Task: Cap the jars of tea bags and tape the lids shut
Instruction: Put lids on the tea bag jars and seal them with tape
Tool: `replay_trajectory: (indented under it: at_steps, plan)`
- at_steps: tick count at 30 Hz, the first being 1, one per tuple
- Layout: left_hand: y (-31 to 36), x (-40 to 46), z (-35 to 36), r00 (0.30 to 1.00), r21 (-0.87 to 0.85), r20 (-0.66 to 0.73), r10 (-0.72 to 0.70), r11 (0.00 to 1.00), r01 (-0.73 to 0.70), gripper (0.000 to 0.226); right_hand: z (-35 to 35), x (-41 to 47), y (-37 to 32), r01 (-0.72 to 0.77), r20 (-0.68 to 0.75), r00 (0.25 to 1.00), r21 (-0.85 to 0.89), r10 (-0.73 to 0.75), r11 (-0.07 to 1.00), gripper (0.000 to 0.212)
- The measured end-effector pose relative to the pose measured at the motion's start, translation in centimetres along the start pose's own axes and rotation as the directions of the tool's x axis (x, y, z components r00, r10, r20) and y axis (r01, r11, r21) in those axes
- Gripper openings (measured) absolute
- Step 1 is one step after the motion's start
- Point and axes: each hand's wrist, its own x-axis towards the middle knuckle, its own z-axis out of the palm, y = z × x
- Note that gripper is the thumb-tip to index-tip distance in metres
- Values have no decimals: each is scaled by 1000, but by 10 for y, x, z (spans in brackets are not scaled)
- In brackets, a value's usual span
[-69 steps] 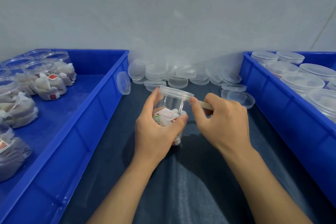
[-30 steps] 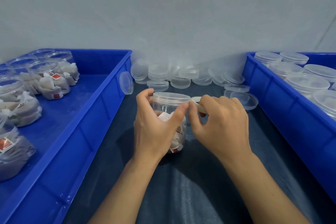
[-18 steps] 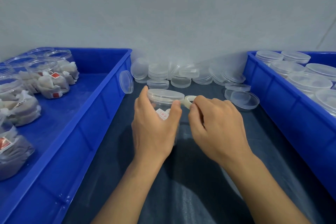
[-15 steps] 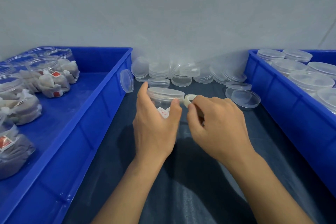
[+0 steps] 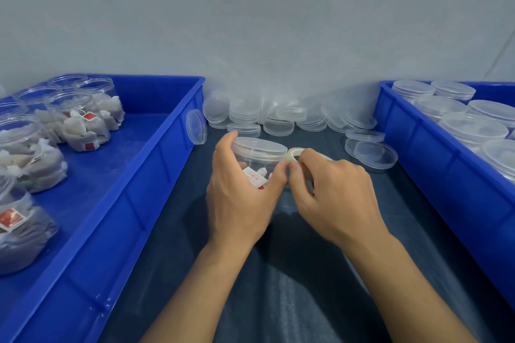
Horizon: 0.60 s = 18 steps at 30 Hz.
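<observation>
While our left hand is gripping the capped jar of tea bags over the dark cloth between the two blue bins, our right hand is pinching a tape roll. We are holding that roll right against the jar's lid.

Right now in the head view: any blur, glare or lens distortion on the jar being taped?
Head view: jar sharp, soft highlight on its lid, no harsh glare; left hand and right hand crisp; soft shadow beneath them; blue bins splay outward, wide-angle distortion.
</observation>
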Motion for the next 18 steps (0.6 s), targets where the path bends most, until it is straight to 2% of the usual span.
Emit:
replay_trajectory:
  at_steps: [11,18]
  plan:
    - [-4,6,-3,996,-86,88,-9,996,16,94,3,2,11,-46,49,998,-24,47,999,38]
    - [-4,4,-3,997,-102,70,-24,994,31,78,7,2,9,-57,74,996,31,54,998,40]
